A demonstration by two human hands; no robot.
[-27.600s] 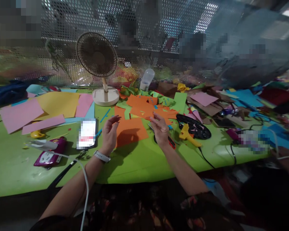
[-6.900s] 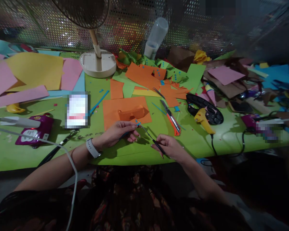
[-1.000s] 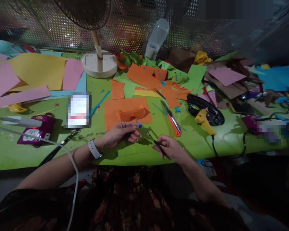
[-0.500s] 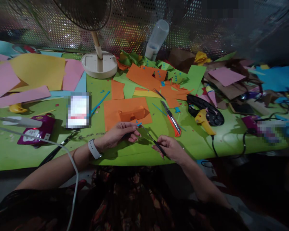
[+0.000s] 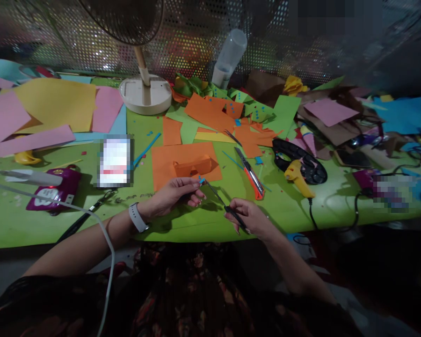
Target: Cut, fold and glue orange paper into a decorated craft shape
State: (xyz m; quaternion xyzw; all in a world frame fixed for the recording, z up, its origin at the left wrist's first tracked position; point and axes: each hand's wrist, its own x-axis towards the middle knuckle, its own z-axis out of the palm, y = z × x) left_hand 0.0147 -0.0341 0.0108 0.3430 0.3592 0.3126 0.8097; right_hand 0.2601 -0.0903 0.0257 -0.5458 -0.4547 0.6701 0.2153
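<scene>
Between the thumb and fingers of my left hand is a small blue paper piece. My right hand is wrapped round the dark handle of a thin metal tool, whose tip is at the blue piece; I cannot make out what kind of tool it is. Just beyond my left hand, a folded orange paper shape rests on a flat orange sheet. An orange utility knife lies on the green table beyond my right hand.
A fan base, a tilted bottle and paper scraps stand or lie at the back. To the left are a phone, a purple device and a white cable. A yellow glue gun lies right.
The tool in my right hand has shifted slightly, and its tip sits a little differently at the blue piece. My left hand has hardly moved.
</scene>
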